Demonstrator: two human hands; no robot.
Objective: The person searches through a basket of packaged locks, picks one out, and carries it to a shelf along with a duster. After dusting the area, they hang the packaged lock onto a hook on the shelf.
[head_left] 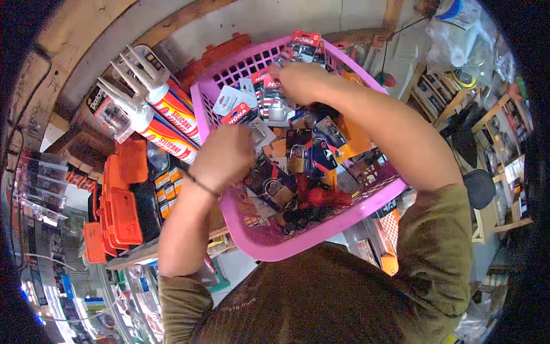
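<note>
A pink plastic basket (275,249) holds a pile of carded and loose padlocks. My left hand (224,153) is over its left side, fingers curled on a red-topped HONA blister pack (242,116); the fingertips are partly hidden. At the far side, my right hand (302,83) has its fingers closed at the top of another HONA pack, a carded padlock (277,106). Beyond it a further HONA pack (305,41) leans on the back rim. Lower in the basket lie a brass padlock (297,160), a second brass padlock (279,194) and a red object (321,198).
Silicone tubes (166,137) stand left of the basket. Orange plastic boxes (120,200) are stacked beside small orange-and-white boxes (168,189). Wooden racks (438,97) and clear plastic bags (458,46) are at the right. Stocked shelves (109,298) are below left.
</note>
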